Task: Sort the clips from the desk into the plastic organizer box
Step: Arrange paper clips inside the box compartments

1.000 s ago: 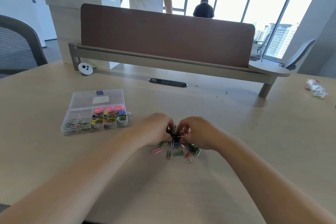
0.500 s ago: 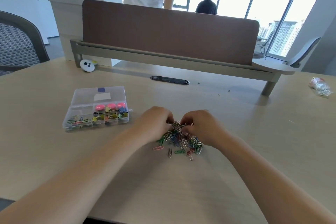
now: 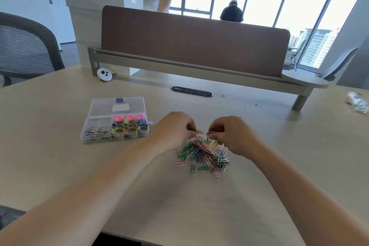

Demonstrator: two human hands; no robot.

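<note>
**Paper clips, loose heap, in sorting: both hands engaged**

- Heap of coloured paper clips point(image 3: 203, 153): on the table point(image 3: 279, 156), centre of view, spread toward 5 o'clock; stray pink, grey and green clips at its 7 o'clock edge.
- Left hand point(image 3: 172, 129): at 10 o'clock of the heap, knuckles up, grip pinched closed on a yellow clip point(image 3: 199, 131) at the heap's top.
- Right hand point(image 3: 229, 136): at 1 o'clock of the heap, grip pinched closed on a dark clip point(image 3: 211, 132), with further clips hanging below the fingers.
- The two pinches are near each other, apart.
- Plastic organizer box point(image 3: 117, 119): on the table at 9 o'clock of the hands, lid open to the rear. Front left compartment holds paper clips; the others hold binder clips and pink round pieces.
</note>
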